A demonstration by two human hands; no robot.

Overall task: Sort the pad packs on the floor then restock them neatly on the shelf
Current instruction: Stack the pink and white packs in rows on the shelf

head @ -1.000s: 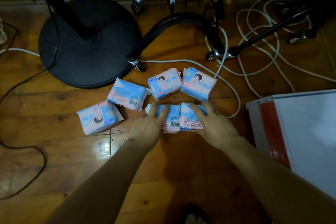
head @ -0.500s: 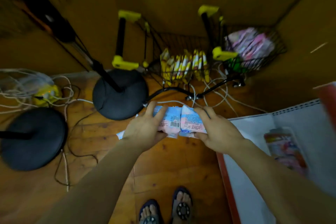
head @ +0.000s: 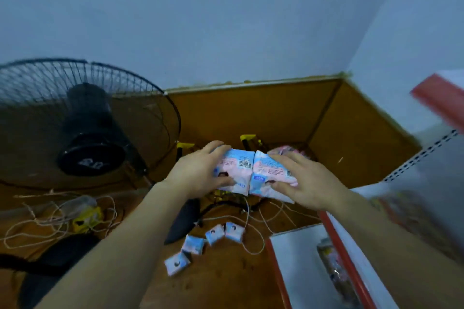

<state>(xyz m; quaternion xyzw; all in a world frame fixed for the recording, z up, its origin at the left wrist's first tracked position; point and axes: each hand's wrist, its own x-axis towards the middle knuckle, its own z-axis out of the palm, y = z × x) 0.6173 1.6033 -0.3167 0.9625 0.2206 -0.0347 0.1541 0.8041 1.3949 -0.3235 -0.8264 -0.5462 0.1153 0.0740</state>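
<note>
Small shop corner, back-room feel. White retail shelf with red edging and a perforated upright. Left of the shelf: wooden floor strewn with packaged pad packs, loose cables, black pedestal fan. Behind the shelf: brown wainscot under a pale blue wall.

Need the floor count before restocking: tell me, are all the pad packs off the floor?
No, four pad packs lie on the wooden floor below the raised hands.
</note>
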